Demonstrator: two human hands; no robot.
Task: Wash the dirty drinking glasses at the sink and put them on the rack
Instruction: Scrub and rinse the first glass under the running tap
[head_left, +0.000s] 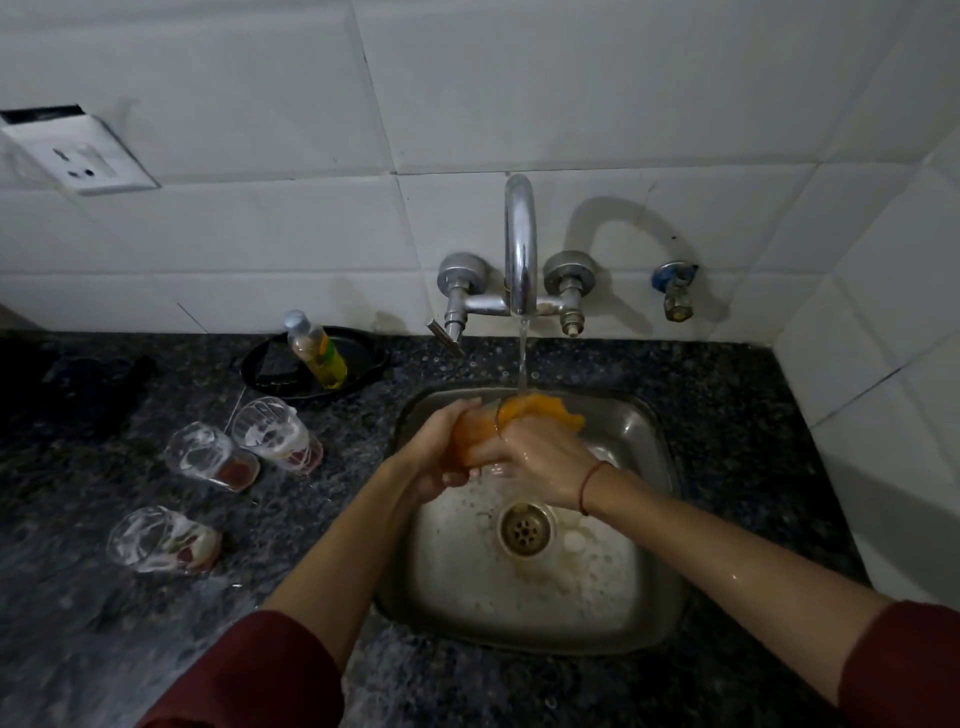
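While tap (521, 244) runs, L fingers (453, 415) grip glass (475, 439), R fingers (522, 441) grip cloth (553, 410), soapy glasses (275, 431) nearby.

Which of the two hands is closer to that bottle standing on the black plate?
Left. The left hand, gripping the glass, is to the right of the bottle; the right hand, with the orange cloth, lies farther right.
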